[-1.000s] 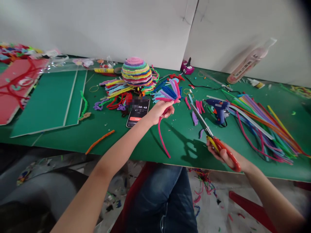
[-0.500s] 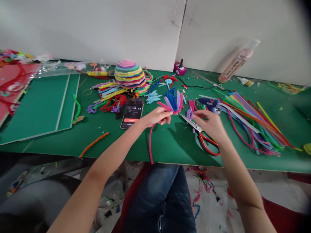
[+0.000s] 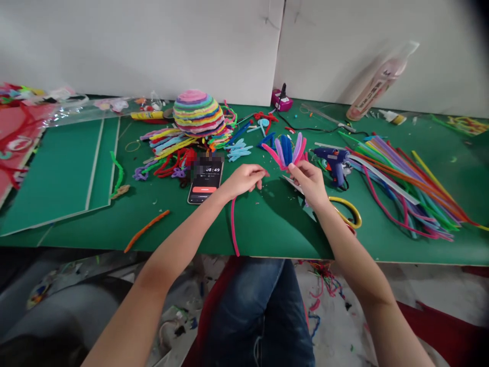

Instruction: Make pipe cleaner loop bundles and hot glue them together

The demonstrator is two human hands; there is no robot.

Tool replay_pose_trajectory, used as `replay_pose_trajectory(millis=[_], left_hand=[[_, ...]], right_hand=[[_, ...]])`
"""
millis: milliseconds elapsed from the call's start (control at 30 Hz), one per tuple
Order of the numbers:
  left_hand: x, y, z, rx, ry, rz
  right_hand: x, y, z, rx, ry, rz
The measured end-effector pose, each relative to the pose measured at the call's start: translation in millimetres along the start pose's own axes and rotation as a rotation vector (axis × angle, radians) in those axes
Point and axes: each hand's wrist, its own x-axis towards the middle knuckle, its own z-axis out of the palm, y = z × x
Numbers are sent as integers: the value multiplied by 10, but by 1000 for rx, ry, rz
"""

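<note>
My right hand point(image 3: 311, 181) pinches the looped pipe-cleaner bundle point(image 3: 287, 151) just left of the glue gun point(image 3: 336, 160); my left hand point(image 3: 244, 179) grips the pink stem point(image 3: 233, 224) farther left.

A single view, from a camera on the person's head, looks forward and down across the green table point(image 3: 267, 229) toward the white wall point(image 3: 153, 46) in the upper frame. It sits close: both forearms run up from the bottom edge, and the hands point(image 3: 244, 179) meet near the centre. The person's lap fills the lower middle, below the table's near edge.
</note>
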Motion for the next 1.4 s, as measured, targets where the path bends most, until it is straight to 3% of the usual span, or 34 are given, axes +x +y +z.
replay_pose_trajectory(millis=[100, 233, 300, 400, 500, 733, 1033, 1167, 1300, 1400], left_hand=[[36, -83, -33, 201, 148, 26], [49, -139, -43, 547, 411, 314], [33, -126, 7, 405, 355, 416], [9, -103, 132, 10, 171, 414], [-1, -111, 235, -141, 176, 392], [-3, -115, 240, -218, 221, 306], [5, -166, 294, -77, 248, 346], [-20, -168, 326, -13, 257, 327], [-21, -147, 315, -91, 206, 287], [-10, -135, 287, -103, 206, 276]], right_hand=[[4, -6, 3, 95, 54, 35], [-5, -1, 5, 133, 54, 61], [-25, 2, 23, 109, 41, 50], [-67, 7, 73, 12, 9, 1], [-102, 13, 124, -105, -36, -62], [-97, 33, 127, 9, -128, -57], [-166, 69, 193, -212, -44, -120], [-195, 85, 236, -195, 6, -127], [-176, 67, 228, -133, 48, -64], [-147, 55, 197, -113, 13, -37]])
